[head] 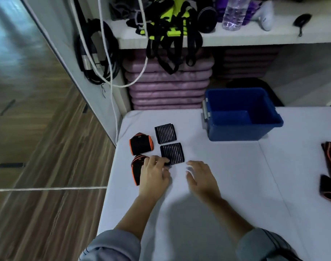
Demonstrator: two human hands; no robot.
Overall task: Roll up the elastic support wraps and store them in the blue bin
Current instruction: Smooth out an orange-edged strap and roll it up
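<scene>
No text, label, brand, number or sign is legible in this view. A small patch on the upper orange-trimmed wrap (140, 144) and a dark mark on the white device (265, 18) on the shelf may carry lettering, but both are too small and blurred to read. The water bottle (235, 13) and the blue bin (242, 114) show no readable printing.

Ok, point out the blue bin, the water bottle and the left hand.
blue bin (236, 131): head view, on its front outer wall.
water bottle (234, 14): head view, on the clear body, up on the shelf.
left hand (153, 172): head view, on the back of the hand.
</scene>
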